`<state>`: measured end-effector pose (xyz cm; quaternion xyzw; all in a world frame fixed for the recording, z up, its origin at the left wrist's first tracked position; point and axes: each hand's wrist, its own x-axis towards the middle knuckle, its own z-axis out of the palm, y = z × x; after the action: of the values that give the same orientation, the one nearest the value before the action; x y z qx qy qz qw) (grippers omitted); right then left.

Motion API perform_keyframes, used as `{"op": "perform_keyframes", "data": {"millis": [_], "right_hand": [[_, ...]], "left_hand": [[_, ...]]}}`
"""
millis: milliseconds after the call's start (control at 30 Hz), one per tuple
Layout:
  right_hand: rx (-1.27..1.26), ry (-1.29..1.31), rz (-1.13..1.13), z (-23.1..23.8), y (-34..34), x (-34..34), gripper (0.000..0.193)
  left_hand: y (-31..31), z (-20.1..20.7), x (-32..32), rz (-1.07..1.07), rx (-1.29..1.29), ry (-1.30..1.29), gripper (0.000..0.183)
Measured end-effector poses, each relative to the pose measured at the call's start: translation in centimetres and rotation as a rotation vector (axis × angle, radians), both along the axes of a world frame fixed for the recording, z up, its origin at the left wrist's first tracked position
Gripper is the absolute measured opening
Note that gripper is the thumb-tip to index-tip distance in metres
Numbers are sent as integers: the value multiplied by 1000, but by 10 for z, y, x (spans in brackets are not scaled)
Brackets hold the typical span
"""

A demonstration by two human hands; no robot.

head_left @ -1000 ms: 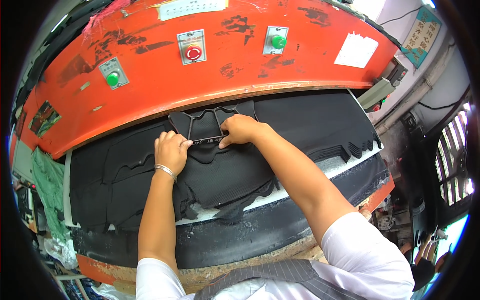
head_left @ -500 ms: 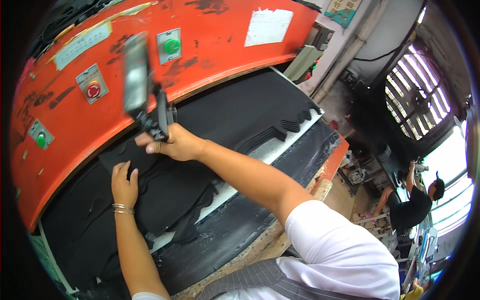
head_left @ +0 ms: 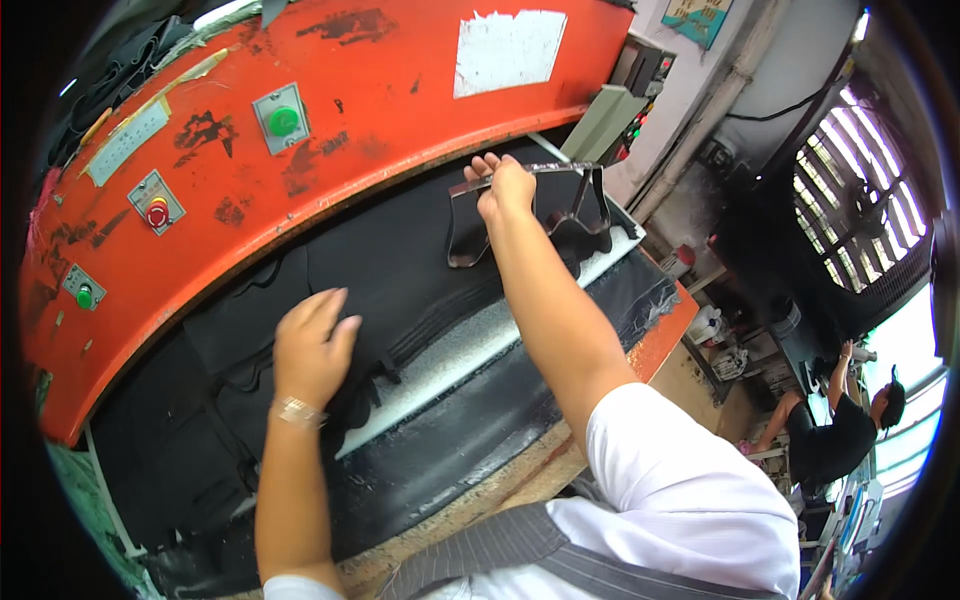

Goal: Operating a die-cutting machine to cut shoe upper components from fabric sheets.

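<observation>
My right hand (head_left: 508,188) grips the upper bar of a steel cutting die (head_left: 562,168), a bent-strip outline with open gaps. The die is over the far right part of some layered black sheet material (head_left: 385,225); whether its lower edge touches the sheet is hard to tell. My left hand (head_left: 312,345), fingers stretched and thumb apart, holds nothing. It is over the near edge of the black layers, to the left of the die. A light cutting board (head_left: 450,335) shows under the sheets' wavy cut edge.
An orange press beam (head_left: 370,110) spans the back, with green buttons (head_left: 284,121) and a red stop button (head_left: 157,212). A grey control box (head_left: 604,122) is at its right end. A black ledge (head_left: 440,420) runs along the front. Another person (head_left: 835,435) works far right.
My right hand has carried the die from the left, where it was raised, to the far right and lower over the sheet. My left hand has moved right and lifted off the material.
</observation>
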<state>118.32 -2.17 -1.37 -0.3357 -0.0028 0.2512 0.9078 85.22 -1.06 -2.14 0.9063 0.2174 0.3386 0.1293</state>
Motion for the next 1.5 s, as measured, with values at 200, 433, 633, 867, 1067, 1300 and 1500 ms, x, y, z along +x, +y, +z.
{"op": "perform_keyframes", "data": {"millis": [200,433,633,867,1067,1300,1500], "right_hand": [[-196,-51,316,-27,5,47,22],[-1066,-1803,228,-25,-96,109,57],[-1060,-2004,361,-53,-141,171,63],[-1306,-1848,314,-54,-181,169,74],[-1030,-1848,226,-83,-194,200,43],[-868,-1783,59,-92,-193,186,37],[-865,-1674,112,-62,-203,170,38]], "left_hand": [[-55,-76,81,174,82,268,38],[-86,-84,77,260,161,254,37],[-88,-61,105,190,263,324,46],[-88,-69,136,308,445,674,43],[-86,-82,138,279,518,621,43],[-97,-80,123,343,463,478,42],[-124,-50,76,496,223,234,30]]}}
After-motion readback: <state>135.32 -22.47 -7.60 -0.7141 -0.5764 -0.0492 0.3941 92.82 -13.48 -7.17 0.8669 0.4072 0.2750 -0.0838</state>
